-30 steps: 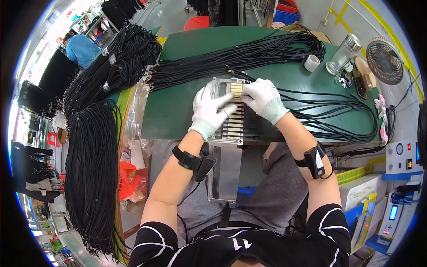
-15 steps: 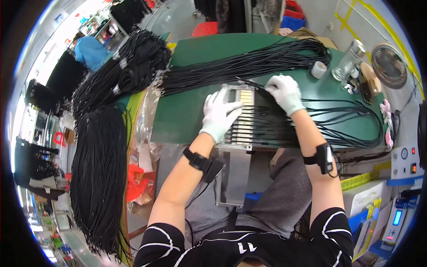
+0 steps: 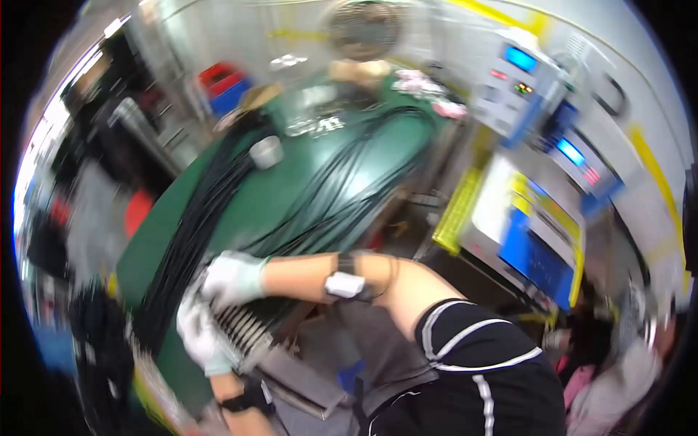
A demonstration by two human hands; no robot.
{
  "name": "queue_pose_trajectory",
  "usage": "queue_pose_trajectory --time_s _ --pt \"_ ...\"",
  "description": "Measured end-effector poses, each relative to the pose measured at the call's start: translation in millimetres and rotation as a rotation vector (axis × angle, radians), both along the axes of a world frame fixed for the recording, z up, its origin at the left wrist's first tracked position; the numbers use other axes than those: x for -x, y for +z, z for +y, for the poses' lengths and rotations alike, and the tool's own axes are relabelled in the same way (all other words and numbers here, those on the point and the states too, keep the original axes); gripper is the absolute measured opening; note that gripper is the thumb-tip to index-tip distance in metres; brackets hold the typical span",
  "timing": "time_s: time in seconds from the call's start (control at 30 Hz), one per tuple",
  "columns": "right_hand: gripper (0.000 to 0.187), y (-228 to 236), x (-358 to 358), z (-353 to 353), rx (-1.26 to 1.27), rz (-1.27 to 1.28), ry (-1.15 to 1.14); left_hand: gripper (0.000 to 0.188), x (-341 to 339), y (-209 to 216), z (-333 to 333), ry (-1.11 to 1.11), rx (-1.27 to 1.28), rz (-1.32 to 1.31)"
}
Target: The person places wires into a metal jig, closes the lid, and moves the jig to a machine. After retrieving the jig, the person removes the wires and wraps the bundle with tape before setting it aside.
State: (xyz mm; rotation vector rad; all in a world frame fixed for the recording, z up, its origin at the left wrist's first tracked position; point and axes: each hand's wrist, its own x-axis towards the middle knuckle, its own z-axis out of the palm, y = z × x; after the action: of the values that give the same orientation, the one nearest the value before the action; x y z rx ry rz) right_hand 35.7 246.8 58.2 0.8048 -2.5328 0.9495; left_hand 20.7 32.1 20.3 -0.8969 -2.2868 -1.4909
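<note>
Hand, right [image 3: 231, 280]: now back beside left hand [image 3: 203, 333] at slotted tray [image 3: 246, 330], lower left; both apparently occupied there; grips too blurred to tell.

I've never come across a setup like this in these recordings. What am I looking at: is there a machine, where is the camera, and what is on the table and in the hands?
There is no robot here. A person works with their own two hands, in white gloves. The camera sits on the person's head and looks down through a fisheye lens, so straight edges curve; this view is also blurred.

The left hand and right hand are close together at a slotted frame. The blur hides whether either one grips anything.

On the green table lie a long bundle of black cords, a looser looped group of cords and a small white roll. A round fan stands at the far side.
</note>
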Motion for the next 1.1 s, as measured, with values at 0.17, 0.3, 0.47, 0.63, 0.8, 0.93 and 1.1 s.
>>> queue_pose_trajectory --time_s 0.17,0.3,0.47,0.63,0.8,0.93,1.1 --pt "0.017 -19 -11 33 -0.101 0.057 -0.208 0.021 0 -26 22 -0.123 -0.142 -0.121" --pt "0.020 2 -46 8 -0.136 0.184 -0.329 0.017 -30 30 28 -0.094 0.028 0.002" --pt "0.030 13 -124 53 -0.265 0.150 -0.644 0.023 1 -5 15 -0.168 0.121 0.212" --pt "0.023 22 -238 71 -0.007 -0.010 -0.818 0.025 52 -41 9 -0.486 -0.236 0.302" --pt "0.015 7 -338 61 0.106 -0.022 -0.946 0.025 16 -24 12 -0.152 0.031 0.243" --pt "0.014 5 -361 45 0.260 -0.149 -1.004 0.025 3 -17 16 -0.152 0.011 0.294" --pt "0.015 8 -357 37 0.271 -0.258 -0.958 0.026 -3 -10 18 -0.143 -0.012 0.334"
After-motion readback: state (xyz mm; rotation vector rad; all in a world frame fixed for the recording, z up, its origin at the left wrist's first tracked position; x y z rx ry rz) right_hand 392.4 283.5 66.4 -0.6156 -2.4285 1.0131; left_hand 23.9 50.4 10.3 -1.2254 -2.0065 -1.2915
